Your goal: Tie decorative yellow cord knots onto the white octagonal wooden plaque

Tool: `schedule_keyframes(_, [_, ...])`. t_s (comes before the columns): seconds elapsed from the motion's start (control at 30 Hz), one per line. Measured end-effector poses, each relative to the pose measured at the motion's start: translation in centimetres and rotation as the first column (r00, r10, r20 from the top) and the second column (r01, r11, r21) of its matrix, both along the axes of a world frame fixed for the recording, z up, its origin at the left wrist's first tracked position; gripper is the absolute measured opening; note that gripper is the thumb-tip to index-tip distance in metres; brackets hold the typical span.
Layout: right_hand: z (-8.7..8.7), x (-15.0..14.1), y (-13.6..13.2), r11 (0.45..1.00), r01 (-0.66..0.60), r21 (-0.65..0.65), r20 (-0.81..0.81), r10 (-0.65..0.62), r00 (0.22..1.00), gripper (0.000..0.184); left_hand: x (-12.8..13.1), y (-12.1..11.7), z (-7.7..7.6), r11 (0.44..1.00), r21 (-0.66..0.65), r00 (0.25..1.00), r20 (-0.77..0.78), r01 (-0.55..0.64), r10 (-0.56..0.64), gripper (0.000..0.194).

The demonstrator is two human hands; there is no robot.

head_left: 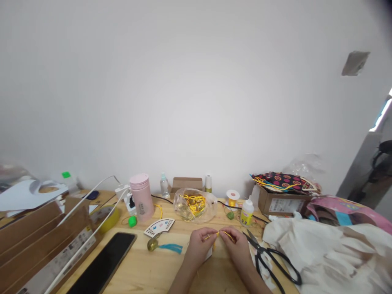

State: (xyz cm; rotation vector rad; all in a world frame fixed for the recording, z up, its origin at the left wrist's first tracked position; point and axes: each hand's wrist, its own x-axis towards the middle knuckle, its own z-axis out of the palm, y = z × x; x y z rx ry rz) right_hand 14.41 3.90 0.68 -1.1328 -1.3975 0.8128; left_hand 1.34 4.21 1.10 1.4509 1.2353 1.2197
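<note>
Both hands meet over the wooden table, pinching a thin yellow cord (218,234) between them. My left hand (199,245) is closed, thumb and fingertips on the cord. My right hand (236,245) is closed on the same cord, just to the right. A small white piece (208,254) shows partly behind my left hand; the rest of it is hidden. Black-handled scissors (265,251) lie with open blades beside my right hand. To the left are a fan-shaped white card (159,227) and a brass bell (152,244) with a blue tassel (170,247).
A plastic bag of yellow cord (195,205) lies ahead, near a cord spool (232,197) and a glue bottle (246,212). Left stand a pink tumbler (141,198), a phone (104,261) and cardboard boxes (45,245). White cloth (333,253) and a filled box (281,204) sit right.
</note>
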Motion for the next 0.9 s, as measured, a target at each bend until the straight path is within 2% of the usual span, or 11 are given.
schedule_keyframes(0.13, [0.21, 0.08, -0.34, 0.998, 0.005, 0.064, 0.1, -0.012, 0.995, 0.019, 0.05, -0.24, 0.39, 1.0, 0.006, 0.999, -0.043, 0.0, 0.0, 0.019])
schedule_keyframes(0.33, [0.27, 0.21, -0.74, 0.988, 0.024, 0.154, 0.252, -0.063, 0.966, 0.019, 0.1, -0.2, -0.02, 1.0, -0.006, 0.998, -0.069, 0.01, -0.01, 0.018])
schedule_keyframes(0.5, [0.15, 0.21, -0.65, 0.988, 0.069, 0.139, 0.229, -0.1, 0.968, 0.018, 0.17, -0.03, 0.01, 1.0, -0.019, 0.999, -0.037, 0.019, -0.02, 0.018])
schedule_keyframes(0.7, [0.36, 0.27, -0.58, 0.983, 0.037, 0.181, 0.216, -0.076, 0.973, 0.015, 0.06, 0.01, -0.08, 0.998, -0.043, 0.999, 0.024, 0.035, -0.034, 0.021])
schedule_keyframes(0.9, [0.6, 0.22, -0.75, 0.984, 0.024, 0.177, 0.204, -0.06, 0.977, 0.017, 0.05, -0.09, 0.22, 0.998, 0.015, 0.997, -0.036, 0.068, -0.068, 0.02])
